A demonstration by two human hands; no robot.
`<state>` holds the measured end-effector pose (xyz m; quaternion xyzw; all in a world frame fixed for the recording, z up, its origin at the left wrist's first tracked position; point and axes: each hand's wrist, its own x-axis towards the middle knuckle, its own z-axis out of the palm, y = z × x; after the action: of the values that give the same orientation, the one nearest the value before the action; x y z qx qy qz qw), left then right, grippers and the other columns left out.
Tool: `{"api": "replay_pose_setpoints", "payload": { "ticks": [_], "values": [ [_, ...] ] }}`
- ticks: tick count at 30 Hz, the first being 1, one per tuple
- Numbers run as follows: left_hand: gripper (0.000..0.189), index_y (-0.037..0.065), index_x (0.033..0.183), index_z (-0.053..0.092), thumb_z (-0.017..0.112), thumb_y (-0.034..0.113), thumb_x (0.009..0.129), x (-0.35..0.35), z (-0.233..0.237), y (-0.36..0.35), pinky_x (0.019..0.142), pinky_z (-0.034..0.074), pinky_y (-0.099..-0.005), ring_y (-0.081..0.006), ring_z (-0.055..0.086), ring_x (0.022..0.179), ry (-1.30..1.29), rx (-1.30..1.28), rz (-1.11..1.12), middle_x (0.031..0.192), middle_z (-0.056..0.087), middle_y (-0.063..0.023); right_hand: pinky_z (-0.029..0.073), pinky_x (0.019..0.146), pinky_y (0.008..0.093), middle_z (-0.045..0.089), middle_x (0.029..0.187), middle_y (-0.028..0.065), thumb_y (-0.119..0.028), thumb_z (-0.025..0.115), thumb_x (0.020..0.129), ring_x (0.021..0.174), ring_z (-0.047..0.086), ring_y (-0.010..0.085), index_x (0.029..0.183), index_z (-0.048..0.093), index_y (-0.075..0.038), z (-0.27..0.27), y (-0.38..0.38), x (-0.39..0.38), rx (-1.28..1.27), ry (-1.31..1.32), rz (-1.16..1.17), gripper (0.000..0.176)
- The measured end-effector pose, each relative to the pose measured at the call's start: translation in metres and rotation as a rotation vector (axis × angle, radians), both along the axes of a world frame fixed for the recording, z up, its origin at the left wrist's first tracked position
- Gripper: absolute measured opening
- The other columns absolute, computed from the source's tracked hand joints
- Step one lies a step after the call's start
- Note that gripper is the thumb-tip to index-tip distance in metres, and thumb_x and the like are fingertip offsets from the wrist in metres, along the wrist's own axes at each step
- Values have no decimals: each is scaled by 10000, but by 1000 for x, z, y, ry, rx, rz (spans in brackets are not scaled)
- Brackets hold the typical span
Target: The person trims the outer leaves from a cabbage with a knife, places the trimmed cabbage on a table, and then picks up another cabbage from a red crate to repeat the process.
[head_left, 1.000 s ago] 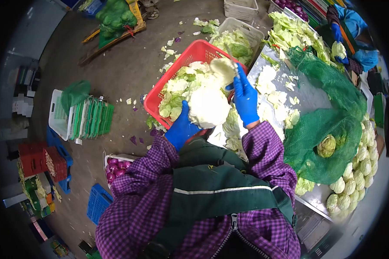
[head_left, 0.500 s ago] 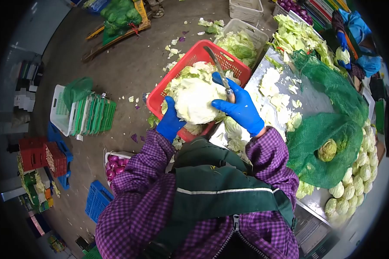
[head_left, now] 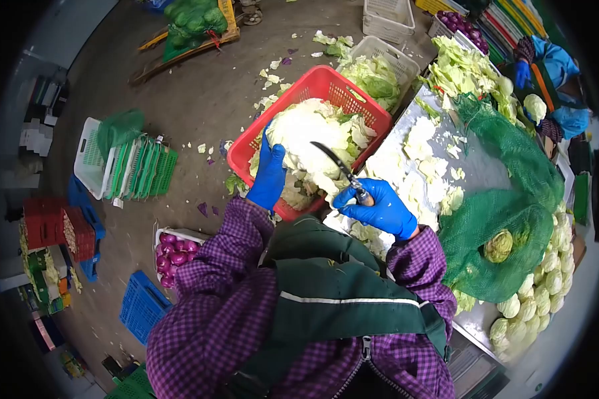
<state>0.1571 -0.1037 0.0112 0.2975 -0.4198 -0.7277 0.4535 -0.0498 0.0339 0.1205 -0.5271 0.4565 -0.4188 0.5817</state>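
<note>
A large pale cabbage (head_left: 304,136) is held over the red crate (head_left: 377,110), with my left hand (head_left: 268,176) gripping its left side. Blue gloves cover both hands. My right hand (head_left: 381,207) is closed around the handle of a curved knife (head_left: 337,159), whose dark blade points up and left, close in front of the cabbage. Loose cabbage leaves (head_left: 363,133) lie in the crate. Under and beside my right hand, more pale leaves (head_left: 419,179) are scattered on the metal table (head_left: 484,156).
Green netting (head_left: 492,229) lies on the table, near stacked cabbages (head_left: 542,289). Behind the red crate stands a pale crate (head_left: 406,63) of leaves. At far right, a co-worker's blue sleeve (head_left: 556,60) shows. Red onions (head_left: 173,256) and a blue crate (head_left: 142,306) are at lower left.
My right hand has come off the cabbage, moving down and right with the knife, its blade now over the cabbage's right side. The left hand has kept its hold on the cabbage.
</note>
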Motion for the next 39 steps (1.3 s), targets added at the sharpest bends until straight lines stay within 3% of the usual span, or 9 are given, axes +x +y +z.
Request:
{"api": "replay_pose_setpoints", "payload": {
  "ticks": [4, 7, 14, 19, 20, 23, 29, 32, 39],
  "values": [
    [715, 55, 1421, 255, 571, 422, 894, -15, 10, -12, 1056, 342, -364, -225, 394, 1274, -38, -179, 112, 1397, 378, -96, 484, 807, 274, 643, 994, 63, -57, 732, 751, 867, 603, 135, 1087, 588, -5, 7, -7, 12, 200, -124, -452, 369],
    [866, 58, 1406, 272, 776, 261, 731, -35, 51, -7, 1046, 350, -339, -225, 412, 1236, 18, -293, 191, 1344, 408, -99, 479, 811, 284, 630, 1029, 74, -121, 808, 671, 871, 603, 153, 1105, 562, -17, -14, -44, 38, -350, 40, -766, 510],
    [784, 57, 1400, 294, 687, 384, 806, -46, 56, -11, 1034, 356, -342, -219, 419, 1232, -138, -487, 393, 1341, 417, -99, 481, 780, 286, 644, 915, 81, -71, 722, 738, 851, 599, 138, 1035, 575, -12, -20, -56, 46, -272, 197, -764, 336],
    [740, 87, 1420, 262, 572, 465, 865, -27, 84, -34, 1048, 349, -395, -263, 415, 1240, 147, -289, 218, 1377, 394, -111, 418, 549, 214, 545, 776, -20, -85, 715, 768, 602, 486, 64, 1181, 549, -52, -57, -32, 20, 120, -98, -845, 446],
    [757, 130, 1437, 240, 532, 525, 861, -5, 2, -87, 1063, 325, -484, -309, 375, 1281, 468, 267, -2, 1423, 347, -123, 377, 500, 204, 497, 720, -37, -86, 719, 768, 536, 431, 42, 1282, 490, -57, -62, -31, 14, 129, -122, -833, 564],
    [805, 161, 1448, 214, 551, 551, 830, -2, 7, -69, 1069, 297, -556, -339, 333, 1316, 907, -65, -396, 1453, 303, -129, 401, 537, 200, 577, 1138, 56, -44, 699, 762, 611, 439, 29, 1333, 447, -56, -41, -35, 9, 4, -194, -806, 624],
    [1110, 72, 1426, 220, 859, 389, 576, -24, 38, -31, 1064, 361, -419, -266, 393, 1284, 244, 89, -118, 1413, 353, -97, 374, 1019, 325, 438, 1367, 134, -15, 785, 671, 1266, 410, 211, 1366, 350, 28, 11, -60, 24, -279, 22, -564, 821],
    [1226, 49, 1420, 217, 934, 264, 449, -33, 41, -41, 1066, 347, -397, -259, 380, 1291, -52, -566, 31, 1418, 344, -115, 386, 1013, 334, 443, 1363, 144, -30, 790, 677, 1238, 442, 212, 1367, 360, 14, 0, -74, 34, -324, -20, -593, 814],
    [1224, 51, 1412, 237, 936, 278, 433, -33, 64, -34, 1087, 316, -405, -266, 359, 1310, 16, -565, -49, 1450, 308, -147, 497, 694, 225, 523, 1305, 109, -10, 684, 782, 905, 590, 97, 1177, 556, -13, 3, -62, 20, -217, -209, -626, 416]
  ]
}}
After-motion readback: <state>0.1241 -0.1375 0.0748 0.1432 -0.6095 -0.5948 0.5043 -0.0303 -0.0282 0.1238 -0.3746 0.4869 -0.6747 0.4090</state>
